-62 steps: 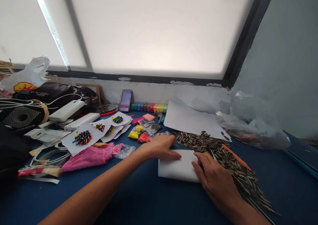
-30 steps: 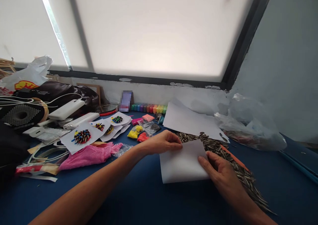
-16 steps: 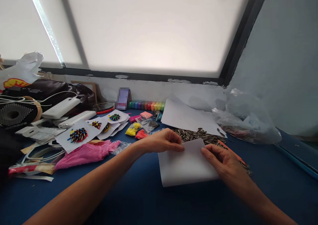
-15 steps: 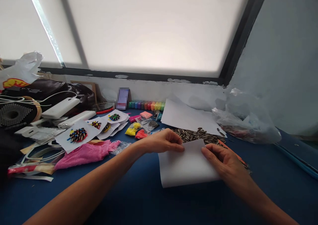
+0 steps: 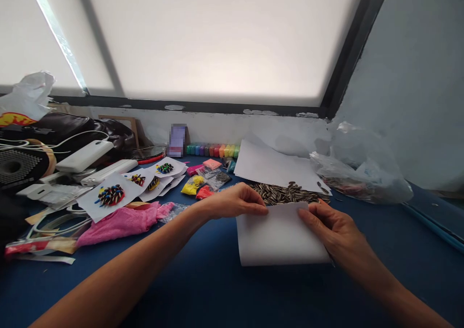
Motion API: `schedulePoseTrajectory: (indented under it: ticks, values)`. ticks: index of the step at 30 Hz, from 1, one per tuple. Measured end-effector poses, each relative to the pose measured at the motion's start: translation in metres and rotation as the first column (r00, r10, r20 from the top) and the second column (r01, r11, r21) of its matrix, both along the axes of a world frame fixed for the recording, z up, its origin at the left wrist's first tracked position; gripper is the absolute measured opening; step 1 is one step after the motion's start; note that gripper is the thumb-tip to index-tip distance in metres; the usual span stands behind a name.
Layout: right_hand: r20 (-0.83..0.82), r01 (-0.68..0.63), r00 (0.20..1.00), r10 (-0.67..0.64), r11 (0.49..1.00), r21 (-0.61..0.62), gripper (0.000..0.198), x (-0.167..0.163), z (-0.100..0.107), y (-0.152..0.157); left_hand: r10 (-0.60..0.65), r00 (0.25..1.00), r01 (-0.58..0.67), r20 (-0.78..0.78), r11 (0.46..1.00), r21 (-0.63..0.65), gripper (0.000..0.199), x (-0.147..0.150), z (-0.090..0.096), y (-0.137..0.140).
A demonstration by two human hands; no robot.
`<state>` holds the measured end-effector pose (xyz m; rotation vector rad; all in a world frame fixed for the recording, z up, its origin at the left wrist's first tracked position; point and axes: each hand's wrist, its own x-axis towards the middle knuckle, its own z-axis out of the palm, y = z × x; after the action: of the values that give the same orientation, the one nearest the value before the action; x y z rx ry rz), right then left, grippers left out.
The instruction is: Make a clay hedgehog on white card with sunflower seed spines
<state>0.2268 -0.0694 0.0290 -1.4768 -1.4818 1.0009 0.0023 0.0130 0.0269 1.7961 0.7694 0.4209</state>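
Observation:
A sheet of white paper (image 5: 282, 238), bent over toward me with a rounded lower edge, is held between my two hands above the blue table. My left hand (image 5: 242, 202) pinches its upper left edge between thumb and fingers. At the upper right, my right hand (image 5: 328, 221) grips the same sheet, thumb in front and fingers partly hidden behind. Just beyond the paper lies a pile of striped sunflower seeds (image 5: 279, 192), partly covered by my left hand and the sheet.
Behind the seeds lie white paper sheets (image 5: 271, 161); a clear plastic bag (image 5: 366, 180) is on the right. Coloured clay packets (image 5: 194, 185) sit left of the seeds. Further left are paper cards with clay-and-seed shapes (image 5: 110, 197), a pink cloth (image 5: 123, 224) and white power banks (image 5: 85, 156).
The paper has shifted slightly right and its top edges now meet more evenly. My right hand has moved a little right; my left hand keeps its pinch.

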Motion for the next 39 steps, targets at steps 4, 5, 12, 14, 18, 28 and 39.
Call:
schedulePoseTrajectory:
  ticks: [4, 5, 12, 14, 18, 28, 39]
  values:
    - [-0.026, 0.016, 1.000, -0.016, 1.000, -0.012, 0.044, 0.001, -0.003, 0.001, 0.004, 1.000, -0.004, 0.004, 1.000, -0.002, 0.020, 0.000, -0.001, 0.000]
    - [-0.044, 0.016, 0.999, -0.017, 1.000, -0.021, 0.044, 0.001, -0.004, 0.001, 0.007, 1.000, -0.007, 0.006, 1.000, -0.008, 0.019, 0.001, 0.000, -0.001]
    - [-0.121, 0.040, 0.992, -0.043, 0.999, -0.033, 0.044, 0.004, -0.008, 0.003, 0.003, 1.000, -0.003, -0.012, 0.999, -0.048, 0.020, -0.001, -0.001, 0.001]
    - [-0.143, 0.058, 0.988, -0.059, 0.998, -0.010, 0.042, 0.006, -0.009, 0.005, 0.017, 1.000, -0.017, -0.003, 0.996, -0.082, 0.020, -0.005, -0.002, 0.005]
    - [-0.204, 0.120, 0.973, -0.112, 0.992, 0.026, 0.040, 0.008, -0.009, 0.007, 0.068, 0.996, -0.057, 0.063, 0.985, -0.161, 0.025, -0.011, -0.006, 0.010]
    - [-0.219, 0.275, 0.945, -0.241, 0.951, 0.140, 0.037, 0.010, -0.012, 0.007, 0.212, 0.921, -0.133, 0.328, 0.959, -0.249, 0.037, 0.002, -0.020, 0.012]
    - [-0.278, 0.290, 0.927, -0.253, 0.952, 0.101, 0.035, 0.009, -0.011, 0.009, 0.263, 0.885, -0.193, 0.384, 0.958, -0.213, 0.033, 0.008, -0.020, 0.008]
